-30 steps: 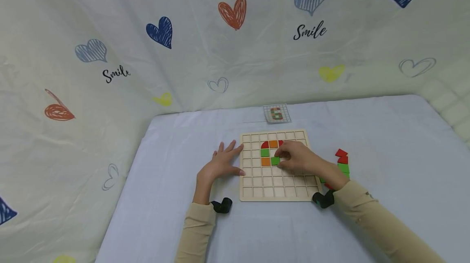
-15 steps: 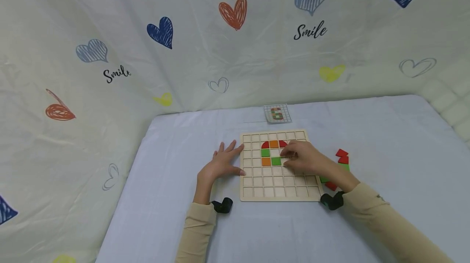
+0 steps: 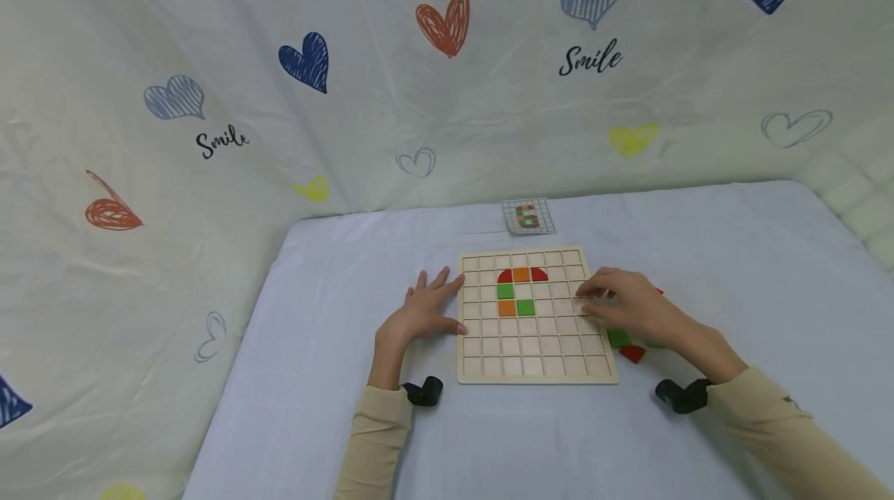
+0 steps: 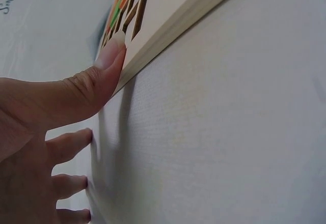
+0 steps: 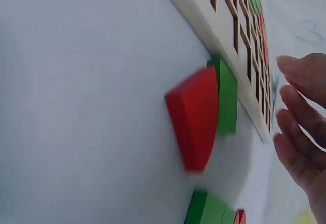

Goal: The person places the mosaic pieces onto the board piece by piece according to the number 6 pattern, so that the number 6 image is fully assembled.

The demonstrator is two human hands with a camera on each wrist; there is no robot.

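A wooden grid board [image 3: 538,345] lies on the white-covered table. Set in its cells are two red rounded pieces, two orange squares [image 3: 506,308] and two green squares [image 3: 525,307]. My left hand [image 3: 417,309] spreads its fingers at the board's left edge, the thumb touching the rim in the left wrist view. Over the board's right edge hovers my right hand [image 3: 632,306], fingers loosely bent and holding nothing. Below it, in the right wrist view, lie a red piece with one curved side [image 5: 196,119] and a green block [image 5: 227,99] beside the board.
Behind the board lies a small pattern card [image 3: 528,217] with a coloured figure on a grid. More loose pieces, among them a green block [image 5: 208,208], lie right of the board, partly hidden under my right hand. A cloth with printed hearts hangs behind the table.
My right hand has drawn back to the right from the placed green square to the board's right edge, uncovering the second red rounded piece. The left hand has stayed still.
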